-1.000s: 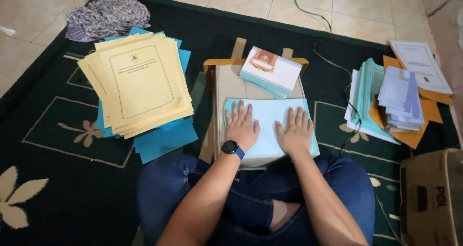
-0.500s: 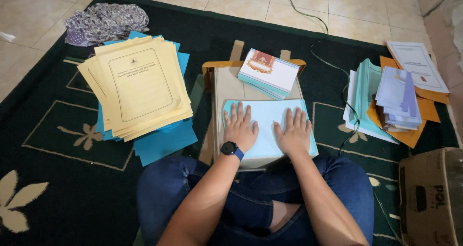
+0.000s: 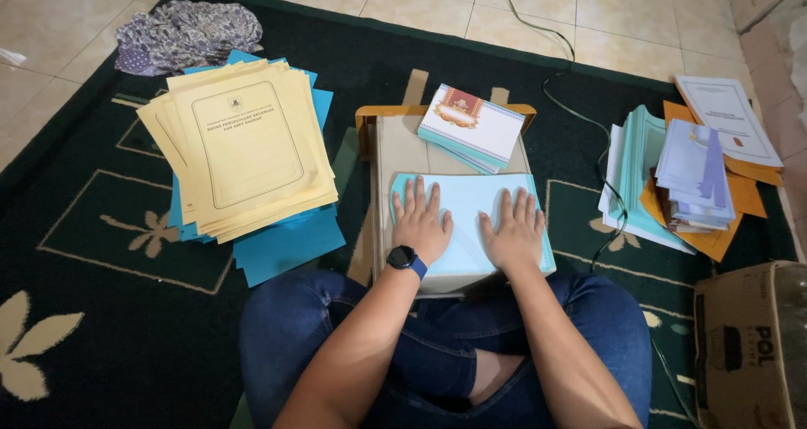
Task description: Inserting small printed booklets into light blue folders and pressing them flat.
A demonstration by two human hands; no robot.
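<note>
Pale blue paper (image 3: 471, 219) is pressed flat on a small wooden lap desk (image 3: 395, 143) in front of the crossed legs, with the left hand (image 3: 420, 223) and the right hand (image 3: 513, 231) laid palm down on it side by side, fingers spread and extended, nothing being gripped. Just behind the sheet, a small stack of booklets (image 3: 472, 126) with a red-patterned cover is rested on the desk's far edge. On the dark green carpet (image 3: 101, 311), a fanned pile of yellow folders (image 3: 244, 147) over blue ones is seen to the left, mixed papers (image 3: 689, 177) to the right, and a cardboard box (image 3: 748, 345) near the right knee.
</note>
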